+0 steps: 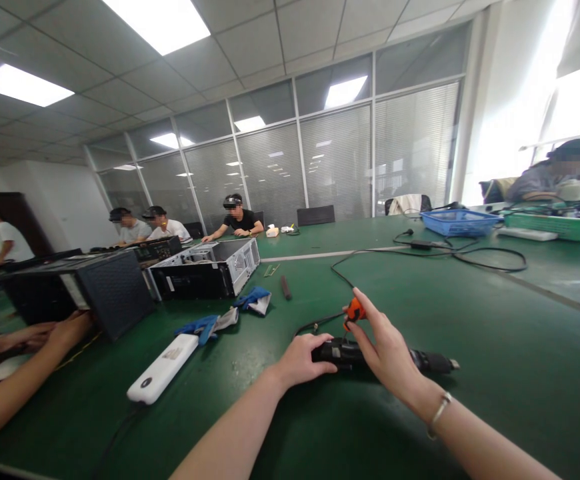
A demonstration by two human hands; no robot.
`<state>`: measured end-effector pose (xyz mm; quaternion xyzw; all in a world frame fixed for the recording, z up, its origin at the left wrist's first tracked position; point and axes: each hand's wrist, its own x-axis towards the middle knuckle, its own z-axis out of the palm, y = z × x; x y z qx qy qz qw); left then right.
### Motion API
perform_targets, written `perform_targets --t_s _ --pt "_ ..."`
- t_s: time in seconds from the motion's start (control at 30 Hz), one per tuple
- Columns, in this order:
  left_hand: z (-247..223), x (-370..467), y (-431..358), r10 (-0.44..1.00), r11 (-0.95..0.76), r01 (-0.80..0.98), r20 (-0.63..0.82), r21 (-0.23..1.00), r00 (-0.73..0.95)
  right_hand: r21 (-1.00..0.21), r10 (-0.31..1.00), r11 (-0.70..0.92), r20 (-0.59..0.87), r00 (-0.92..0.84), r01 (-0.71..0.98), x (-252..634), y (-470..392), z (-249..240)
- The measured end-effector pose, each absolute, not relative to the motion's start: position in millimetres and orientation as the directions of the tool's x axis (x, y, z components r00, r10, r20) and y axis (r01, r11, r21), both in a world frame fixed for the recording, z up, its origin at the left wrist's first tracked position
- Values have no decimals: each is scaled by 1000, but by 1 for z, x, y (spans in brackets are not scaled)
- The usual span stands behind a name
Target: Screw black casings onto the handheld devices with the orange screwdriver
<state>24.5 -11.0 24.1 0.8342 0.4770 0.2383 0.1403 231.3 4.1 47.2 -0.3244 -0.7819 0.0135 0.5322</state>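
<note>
My left hand [303,361] is curved round one end of the black tool [353,355], thumb and fingers parted by its body. My right hand [387,353] pinches an orange-handled piece [354,312] between thumb and fingers, just above the black tool. The black tool lies across the green tabletop [290,427], its metal tip pointing to the right. Left of it are the white power bank [164,370] and the blue-and-grey gloves [210,327]; beyond it, a dark brown strip [285,287].
</note>
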Motion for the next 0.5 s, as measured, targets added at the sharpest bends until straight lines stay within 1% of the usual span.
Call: perform_targets --t_s 0.07,0.17,0.27,0.4,0.5 --pt "20 24 -11 859 -512 740 292 436 422 -331 498 802 830 -251 496 233 4 49" --pt "14 24 -10 857 -511 757 318 408 406 -304 475 803 846 -242 513 235 7 48" --pt "11 24 -9 860 -502 769 320 396 397 -324 477 807 851 -220 493 235 10 44" --pt "13 26 -9 862 -499 773 320 392 394 -352 490 833 828 -272 427 232 10 40" --pt "14 26 -9 858 -507 767 318 393 404 -363 502 826 822 -269 432 230 10 39"
